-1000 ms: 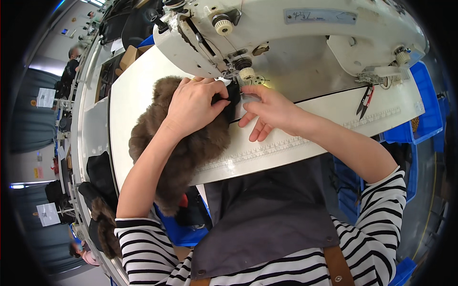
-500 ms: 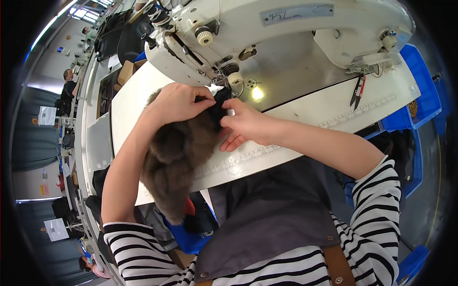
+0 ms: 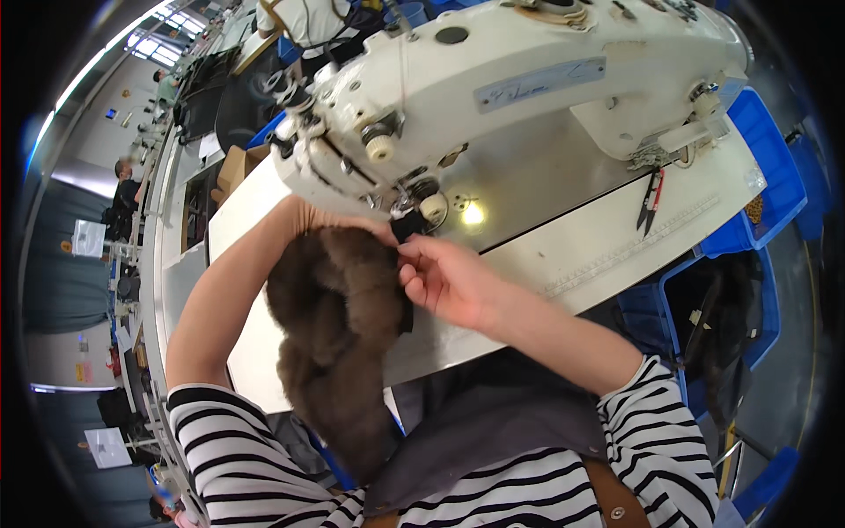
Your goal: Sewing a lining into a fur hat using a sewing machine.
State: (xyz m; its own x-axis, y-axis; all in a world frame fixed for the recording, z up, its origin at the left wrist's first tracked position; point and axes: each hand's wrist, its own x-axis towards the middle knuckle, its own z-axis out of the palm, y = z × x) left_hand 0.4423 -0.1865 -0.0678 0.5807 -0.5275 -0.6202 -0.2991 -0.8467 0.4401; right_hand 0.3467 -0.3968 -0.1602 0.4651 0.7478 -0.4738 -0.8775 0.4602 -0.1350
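A brown fur piece (image 3: 330, 299) with black cloth (image 3: 407, 226) along one edge hangs over the table's near edge, its upper end by the needle area of a white sewing machine (image 3: 422, 62). My left hand (image 3: 348, 220) holds the fur's upper end from the far side; the fur hides most of its fingers. On the right of the fur, my right hand (image 3: 449, 277) pinches the black cloth between thumb and forefinger, its other fingers curled. The black cloth reaches up to the presser foot, which I cannot make out clearly.
Red-handled thread snips (image 3: 650, 202) lie on the white table (image 3: 519, 264) beside a printed ruler strip (image 3: 634, 246). Blue bins (image 3: 783, 167) stand at the right, one with dark material. A cardboard box (image 3: 236, 172) is at the left. Other people work farther off.
The view has shifted, showing more of the machine's top. The fur now covers most of my left fingers, which showed pinching before. My right hand has closed on the black cloth.
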